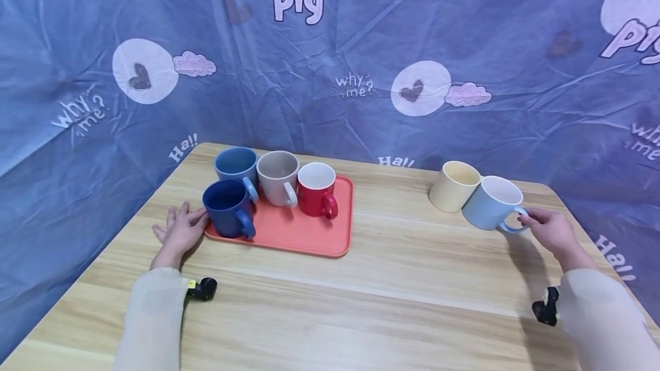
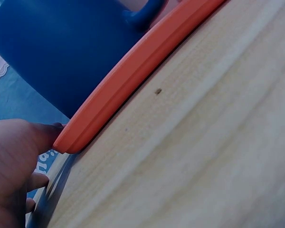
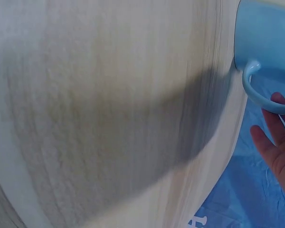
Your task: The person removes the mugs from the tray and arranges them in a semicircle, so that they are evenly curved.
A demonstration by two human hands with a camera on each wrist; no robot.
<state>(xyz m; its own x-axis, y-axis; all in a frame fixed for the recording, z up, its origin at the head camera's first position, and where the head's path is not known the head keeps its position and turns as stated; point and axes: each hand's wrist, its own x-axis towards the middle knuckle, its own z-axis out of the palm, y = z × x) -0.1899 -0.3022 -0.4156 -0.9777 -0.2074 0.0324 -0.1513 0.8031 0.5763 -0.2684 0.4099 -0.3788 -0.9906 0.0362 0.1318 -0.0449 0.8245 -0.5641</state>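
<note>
At the left end of the red tray (image 1: 299, 241), my left hand (image 1: 180, 231) touches the rim with spread fingers. In the left wrist view, a fingertip lies at the tray's corner (image 2: 69, 140), right by the foot of the dark blue mug (image 2: 57, 52). My right hand (image 1: 554, 231) holds the handle of a light blue mug (image 1: 487, 205). Its fingertips (image 3: 278, 98) meet the curved handle in the right wrist view. Close against that mug, on its left, is a cream mug (image 1: 452, 188).
Also on the tray are a teal-blue mug (image 1: 232, 168), a grey mug (image 1: 278, 176) and a red mug with a white inside (image 1: 314, 196). Bare wooden table (image 1: 392, 279) lies between the tray and the two mugs at right. A blue printed cloth (image 1: 330, 113) hangs behind.
</note>
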